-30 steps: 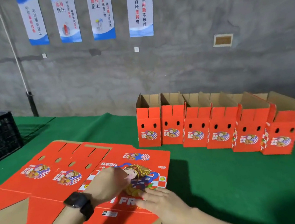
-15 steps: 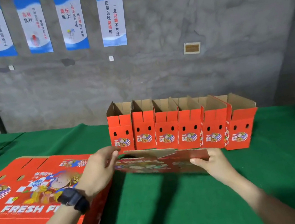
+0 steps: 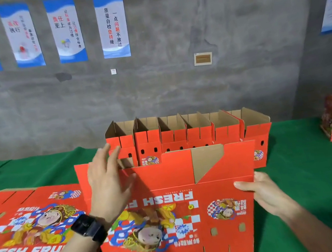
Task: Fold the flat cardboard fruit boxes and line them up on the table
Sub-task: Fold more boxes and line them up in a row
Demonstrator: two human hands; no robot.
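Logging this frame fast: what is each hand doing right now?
Left hand: open, fingers spread against the flat cardboard box, no grip.
Right hand: closed on that box's right edge.

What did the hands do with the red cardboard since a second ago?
They lifted one flat box off the stack, carried it right and stood it upright in front of the person. The right hand holds its right edge; the left hand has opened, fingers spread against its top left. The row of folded boxes stayed put.
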